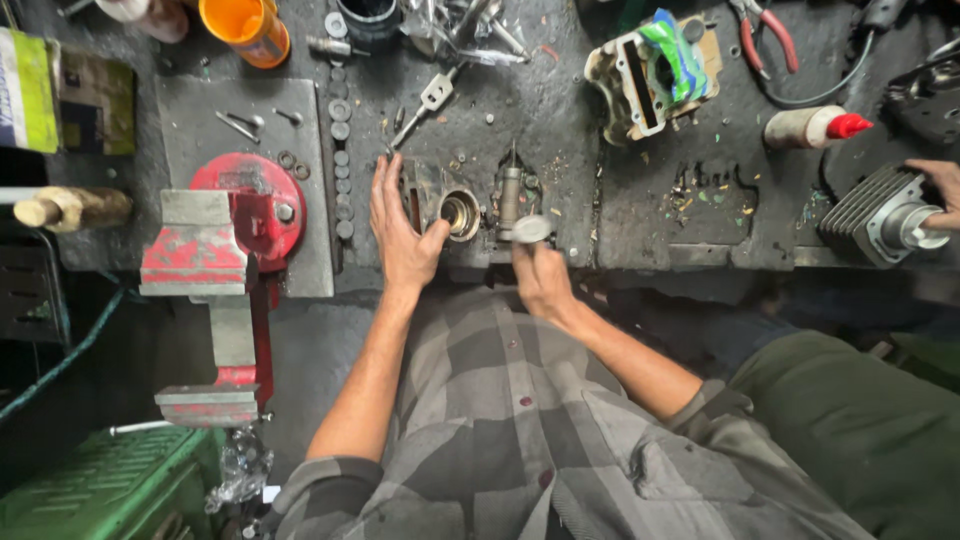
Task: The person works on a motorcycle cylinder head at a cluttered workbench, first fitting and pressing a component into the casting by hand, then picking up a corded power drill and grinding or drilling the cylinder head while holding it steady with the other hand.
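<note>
Left hand spread flat, steadying metal casting at surface edge, bore just beside thumb. Right hand clamped on tool, touching casting. Red vise left.

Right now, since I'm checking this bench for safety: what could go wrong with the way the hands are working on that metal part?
The left hand steadies the metal part by palm alone, not in the red vise; it might slip as the right hand works the round-headed tool. Loose washers and bits lie close by and could get knocked off. The part sits near the bench edge, so it may drop.
</note>
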A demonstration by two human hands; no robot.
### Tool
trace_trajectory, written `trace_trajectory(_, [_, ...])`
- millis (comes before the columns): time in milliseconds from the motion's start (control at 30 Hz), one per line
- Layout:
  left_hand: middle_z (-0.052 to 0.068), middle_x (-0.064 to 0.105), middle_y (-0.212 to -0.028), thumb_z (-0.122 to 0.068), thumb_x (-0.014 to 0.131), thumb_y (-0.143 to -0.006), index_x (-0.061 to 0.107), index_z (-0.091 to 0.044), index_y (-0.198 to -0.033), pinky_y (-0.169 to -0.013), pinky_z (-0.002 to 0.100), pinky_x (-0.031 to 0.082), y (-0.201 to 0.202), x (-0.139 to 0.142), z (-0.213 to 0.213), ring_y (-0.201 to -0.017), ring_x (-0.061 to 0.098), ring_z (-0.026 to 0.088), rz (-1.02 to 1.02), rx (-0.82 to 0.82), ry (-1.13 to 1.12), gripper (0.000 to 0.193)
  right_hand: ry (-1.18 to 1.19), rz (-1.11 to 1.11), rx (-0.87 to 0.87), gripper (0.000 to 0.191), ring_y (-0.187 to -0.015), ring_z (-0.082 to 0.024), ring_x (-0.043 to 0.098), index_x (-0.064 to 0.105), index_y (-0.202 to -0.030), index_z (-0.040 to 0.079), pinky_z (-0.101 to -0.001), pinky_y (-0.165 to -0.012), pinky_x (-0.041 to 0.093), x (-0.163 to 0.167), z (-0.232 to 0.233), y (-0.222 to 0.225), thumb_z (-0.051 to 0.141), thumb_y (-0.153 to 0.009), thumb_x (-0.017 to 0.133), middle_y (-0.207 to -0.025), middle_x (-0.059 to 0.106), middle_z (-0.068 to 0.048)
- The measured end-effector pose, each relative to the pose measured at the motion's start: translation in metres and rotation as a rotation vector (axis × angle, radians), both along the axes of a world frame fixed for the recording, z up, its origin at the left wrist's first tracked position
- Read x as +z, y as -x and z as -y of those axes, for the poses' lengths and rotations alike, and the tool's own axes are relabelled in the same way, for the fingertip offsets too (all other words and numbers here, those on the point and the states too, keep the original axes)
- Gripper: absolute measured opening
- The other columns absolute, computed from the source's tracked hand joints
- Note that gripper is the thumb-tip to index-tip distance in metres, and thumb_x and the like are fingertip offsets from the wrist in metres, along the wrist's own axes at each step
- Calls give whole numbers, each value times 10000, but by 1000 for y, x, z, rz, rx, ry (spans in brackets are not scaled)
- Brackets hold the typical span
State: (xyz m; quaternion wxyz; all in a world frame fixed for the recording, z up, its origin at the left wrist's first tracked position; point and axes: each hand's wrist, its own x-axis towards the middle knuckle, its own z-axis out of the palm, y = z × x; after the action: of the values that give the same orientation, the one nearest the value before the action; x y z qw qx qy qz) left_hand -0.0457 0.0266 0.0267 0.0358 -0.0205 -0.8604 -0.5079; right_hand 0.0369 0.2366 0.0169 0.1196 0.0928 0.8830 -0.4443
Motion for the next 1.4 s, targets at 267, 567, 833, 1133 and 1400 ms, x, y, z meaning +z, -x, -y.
trace_trajectory(267, [240,344,-1650,-229,707,-717,352,-73,-1594,-1286,500,230,0,-1,-1,-1552,312,416,-38,7,3,959,-73,39,158,350,-730,-511,642,547,-1188,15,-586,-636,473,-10,0,0,318,-1026,479,-732,649,-299])
trace_trajectory(567, [232,348,-1660,-232,724,-743,355,-80,-1602,-1297,501,227,0,1,-1,-1569,311,409,-7,5,-4,948,-105,131,396,339,-807,-500,655,573,-1158,39,-574,-713,491,0,4,4,351,-1040,513,-804,683,-293])
trace_trajectory(833, [225,348,-1666,-245,725,-741,354,-83,-1603,-1310,498,240,0,-2,-2,-1572,318,405,-14,3,0,953,-48,150,363,342,-802,-497,651,580,-1148,28,-591,-692,488,0,2,6,344,-1028,534,-797,675,-285])
trace_trajectory(1133, [230,343,-1666,-251,722,-741,348,-83,-1605,-1306,500,231,-1,-2,-2,-1571,313,409,-11,0,3,957,-3,43,336,342,-811,-494,663,538,-1224,49,-593,-692,495,-1,-2,5,344,-1054,508,-828,690,-256])
trace_trajectory(1400, [227,344,-1660,-254,730,-739,346,-94,-1602,-1290,503,238,0,0,0,-1561,317,412,-8,9,6,957,-24,-2,128,327,-768,-479,683,545,-1199,71,-575,-669,502,7,-2,6,356,-1042,512,-761,682,-249])
